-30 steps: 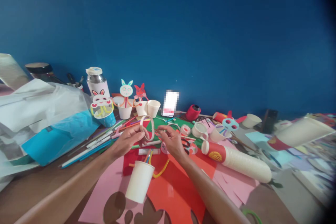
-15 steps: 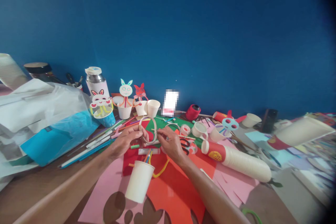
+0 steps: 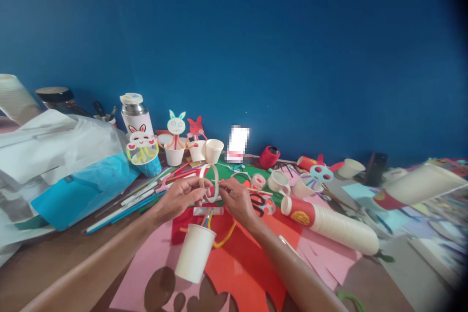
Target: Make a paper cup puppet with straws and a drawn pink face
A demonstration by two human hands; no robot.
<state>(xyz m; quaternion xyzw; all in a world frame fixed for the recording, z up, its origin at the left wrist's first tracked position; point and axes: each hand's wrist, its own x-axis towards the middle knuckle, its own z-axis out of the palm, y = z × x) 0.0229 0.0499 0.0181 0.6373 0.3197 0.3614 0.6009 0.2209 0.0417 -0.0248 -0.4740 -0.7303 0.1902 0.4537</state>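
My left hand (image 3: 185,192) is closed round the left side of a narrow roll of pale tape (image 3: 216,180), held upright as a ring over the table. At the roll's right edge, the fingers of my right hand (image 3: 235,198) are pinched together against it; any loose tape end is too small to make out. Below the hands, a white paper cup (image 3: 195,253) lies tilted, with coloured pipe cleaners (image 3: 224,241) by its far end. Black-handled scissors (image 3: 257,204) rest just right of my right hand.
Cut pink paper (image 3: 146,258) and red paper (image 3: 248,263) cover the near table. A long stack of paper cups (image 3: 340,226) lies right. Markers (image 3: 141,195) and a plastic bag (image 3: 66,141) are left. Paper-animal cups (image 3: 174,155) and a thermos (image 3: 136,118) stand behind.
The tape roll has turned more edge-on and looks narrower, shifted slightly right. My left hand has moved a little right with it; my right hand stays nearly in place.
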